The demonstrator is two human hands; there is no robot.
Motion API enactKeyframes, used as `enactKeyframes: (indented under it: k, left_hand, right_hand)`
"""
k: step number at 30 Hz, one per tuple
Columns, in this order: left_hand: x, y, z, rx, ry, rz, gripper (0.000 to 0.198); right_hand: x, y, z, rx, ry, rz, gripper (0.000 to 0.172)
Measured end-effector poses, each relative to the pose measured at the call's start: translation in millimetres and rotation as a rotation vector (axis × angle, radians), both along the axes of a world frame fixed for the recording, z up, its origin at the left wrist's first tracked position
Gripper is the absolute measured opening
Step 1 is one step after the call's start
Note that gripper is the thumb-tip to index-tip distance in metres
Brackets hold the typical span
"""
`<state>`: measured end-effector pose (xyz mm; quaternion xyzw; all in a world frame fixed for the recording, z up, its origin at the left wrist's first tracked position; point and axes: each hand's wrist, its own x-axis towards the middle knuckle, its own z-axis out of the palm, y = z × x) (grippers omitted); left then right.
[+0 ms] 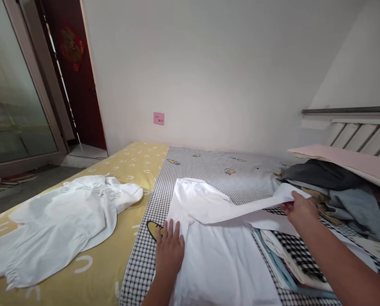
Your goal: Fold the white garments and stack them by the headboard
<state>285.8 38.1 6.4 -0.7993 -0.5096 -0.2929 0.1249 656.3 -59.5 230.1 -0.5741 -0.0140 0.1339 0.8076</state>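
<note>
A white long-sleeved shirt (221, 255) lies spread on the checked bed sheet in front of me. My left hand (170, 244) rests flat on the shirt's left edge, palm down with fingers stretched out. At the right, my right hand (300, 210) pinches the end of one sleeve (256, 207) and holds it raised and drawn out to the right. Another white strip of cloth, perhaps the other sleeve, lies below it and passes under my right hand. The shirt's near end runs out of view at the bottom.
Left, a crumpled white garment (65, 216) lies on the yellow sheet (138, 159). Folded clothes (300, 259) sit close to the shirt's right side. Behind my right hand are heaped dark and grey clothes (324, 174) under a pink board-like sheet (346, 159). A radiator (365, 138) stands by the wall.
</note>
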Motion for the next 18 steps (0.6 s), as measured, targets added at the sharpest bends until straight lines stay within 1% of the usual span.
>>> enactKeyframes:
  k: [1, 3, 5, 8, 9, 11, 13, 15, 16, 18]
  left_hand:
    - [0.0, -0.3, 0.6, -0.01, -0.005, -0.003, 0.05]
    - [0.0, -0.8, 2.1, -0.024, -0.013, -0.014, 0.05]
    - [-0.1, -1.4, 3.4, -0.029, -0.019, -0.019, 0.049]
    - [0.0, -2.4, 4.3, -0.043, -0.037, -0.016, 0.049]
    - [0.2, -2.7, 4.3, -0.051, -0.048, -0.014, 0.049]
    - [0.8, -3.4, 3.7, -0.063, -0.07, -0.011, 0.048]
    - [1.5, -4.0, 2.7, -0.062, -0.084, -0.013, 0.048]
    - [2.1, -4.3, 1.7, -0.056, -0.091, -0.012, 0.048]
    - [2.4, -4.4, 1.3, -0.055, -0.09, -0.012, 0.048]
    - [2.7, -4.6, 1.0, -0.061, -0.084, -0.01, 0.049]
  right_hand:
    - [-7.6, 4.4, 0.1, 0.002, 0.035, 0.009, 0.012]
    - [-27.5, 17.5, 0.8, 0.003, 0.077, 0.091, 0.012]
    - [-51.6, 36.2, 4.6, 0.028, 0.083, 0.203, 0.012]
    - [-90.4, 71.4, 17.4, 0.097, 0.034, 0.381, 0.006]
    - [-103.3, 84.1, 22.7, 0.123, 0.002, 0.445, 0.008]
    - [-128.2, 109.1, 32.4, 0.187, -0.116, 0.614, 0.021]
    - [-151.3, 131.6, 37.5, 0.235, -0.221, 0.749, 0.03]
    - [-171.9, 149.5, 34.4, 0.245, -0.258, 0.82, 0.034]
    - [-180.9, 156.4, 29.1, 0.236, -0.255, 0.838, 0.034]
    - [-194.9, 165.1, 10.7, 0.197, -0.241, 0.852, 0.032]
